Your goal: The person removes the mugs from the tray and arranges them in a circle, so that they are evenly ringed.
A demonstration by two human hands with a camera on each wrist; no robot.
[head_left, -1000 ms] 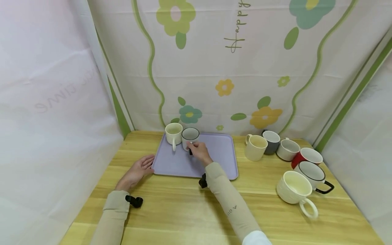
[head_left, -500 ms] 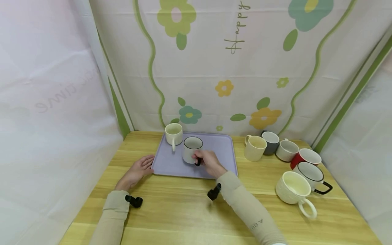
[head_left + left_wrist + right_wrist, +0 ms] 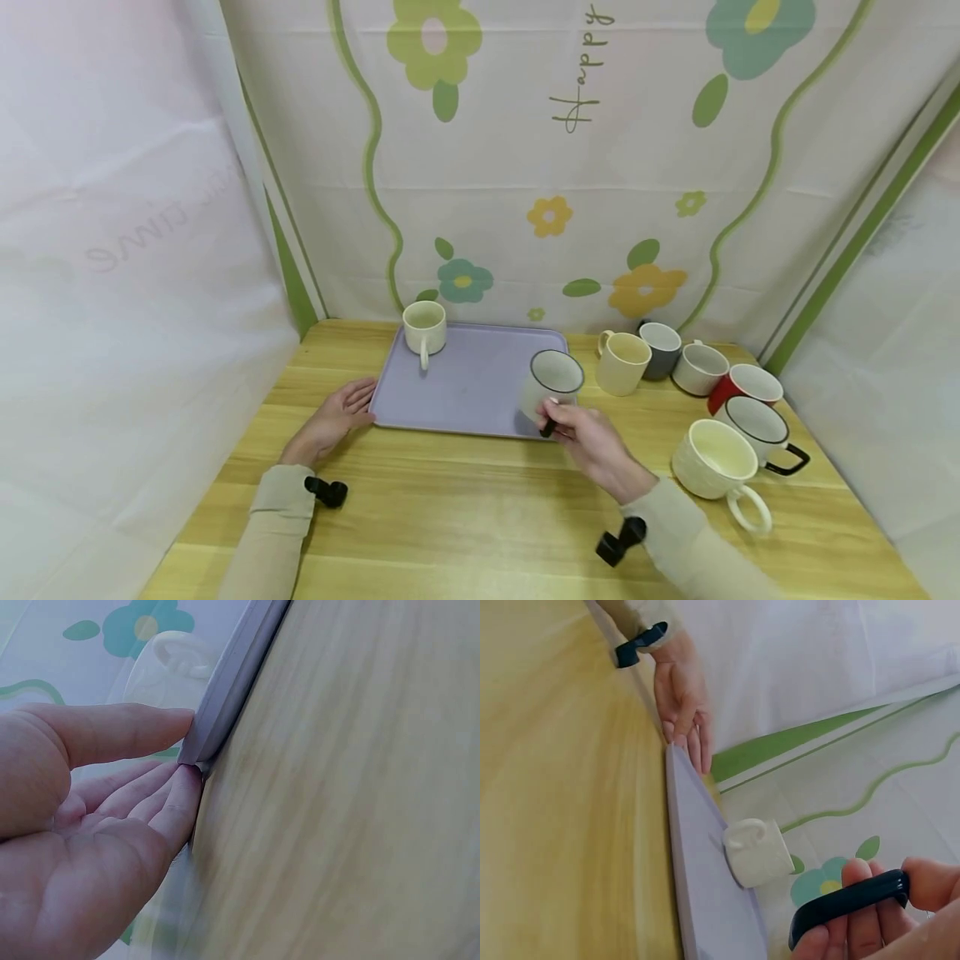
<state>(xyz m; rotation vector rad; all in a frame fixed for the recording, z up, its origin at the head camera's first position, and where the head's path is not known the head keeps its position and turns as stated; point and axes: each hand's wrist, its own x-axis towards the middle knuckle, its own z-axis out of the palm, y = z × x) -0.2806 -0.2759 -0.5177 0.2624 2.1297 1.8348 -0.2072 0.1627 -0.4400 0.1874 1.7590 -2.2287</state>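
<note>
My right hand point(image 3: 596, 446) holds a white enamel-style mug point(image 3: 550, 385) with a dark rim by its black handle point(image 3: 847, 904). Upright, the mug overlaps the right end of a lilac tray point(image 3: 450, 392) in the head view. In the right wrist view fingers and thumb wrap that handle; the mug's body is out of frame. My left hand point(image 3: 330, 425) rests at the tray's front left corner, fingers extended. Its thumb tip touches the tray's rim in the left wrist view, fingertips right at the edge. A cream mug point(image 3: 424, 327) stands on the tray's back left corner.
To the right stand a pale yellow mug point(image 3: 622, 364), a grey mug point(image 3: 662, 350), a white cup point(image 3: 701, 369), a red mug point(image 3: 722, 397), another black-rimmed white mug point(image 3: 753, 425) and a large cream mug point(image 3: 712, 462). A patterned curtain point(image 3: 487, 167) hangs behind the wooden table point(image 3: 450, 517).
My right hand has carried the black-rimmed mug from beside the cream mug, first toward me, then right to the tray's right end. The left hand has stayed at the corner.
</note>
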